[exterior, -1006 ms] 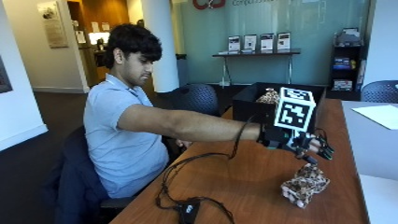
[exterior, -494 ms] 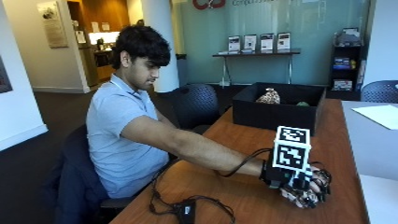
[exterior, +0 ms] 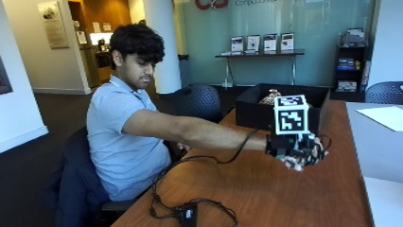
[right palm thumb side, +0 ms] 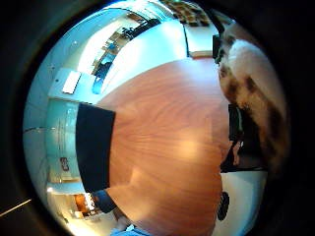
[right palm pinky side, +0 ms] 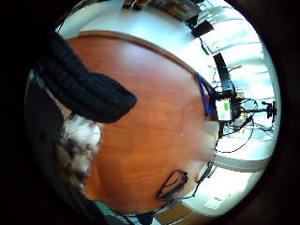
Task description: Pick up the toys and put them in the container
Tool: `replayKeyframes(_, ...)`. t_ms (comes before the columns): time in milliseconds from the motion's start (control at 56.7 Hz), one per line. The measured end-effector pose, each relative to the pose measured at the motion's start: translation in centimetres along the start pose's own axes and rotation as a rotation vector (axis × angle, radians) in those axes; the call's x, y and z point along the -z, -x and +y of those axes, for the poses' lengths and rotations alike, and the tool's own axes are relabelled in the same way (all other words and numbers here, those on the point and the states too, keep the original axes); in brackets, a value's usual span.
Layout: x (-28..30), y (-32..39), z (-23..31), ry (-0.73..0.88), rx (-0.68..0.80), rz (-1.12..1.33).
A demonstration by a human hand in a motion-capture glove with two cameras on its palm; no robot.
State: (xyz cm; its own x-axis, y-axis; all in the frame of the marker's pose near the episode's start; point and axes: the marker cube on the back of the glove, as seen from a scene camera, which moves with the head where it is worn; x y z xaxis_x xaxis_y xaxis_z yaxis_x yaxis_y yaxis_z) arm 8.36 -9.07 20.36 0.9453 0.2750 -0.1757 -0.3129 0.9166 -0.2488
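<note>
Above the wooden table (exterior: 264, 189), the gloved right hand (exterior: 296, 149) gripped a spotted plush toy (right palm thumb side: 256, 83), fingers curled round it, container (exterior: 280, 111) at 11 o'clock beyond; best to clear its near wall before releasing.

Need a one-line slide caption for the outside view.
Seated person's gloved right hand holds a spotted plush toy above the wooden table, with the black container behind it.
</note>
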Motion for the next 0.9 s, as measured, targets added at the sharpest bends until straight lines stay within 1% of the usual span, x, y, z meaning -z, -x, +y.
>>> replayKeyframes(176,5.1,7.3,-0.2,-0.078,0.095,-0.028)
replayKeyframes(353,10.0,19.4,0.2,-0.140,0.233,-0.054)
replayKeyframes(459,11.3,26.5,1.0,-0.146,0.331,-0.040)
replayKeyframes(582,11.4,33.4,1.9,-0.139,0.456,-0.005)
replayKeyframes(724,9.7,40.4,2.9,-0.101,0.581,0.021)
replayKeyframes(829,7.6,46.0,3.7,-0.070,0.644,0.002)
replayKeyframes(900,6.7,47.6,4.1,-0.056,0.677,-0.008)
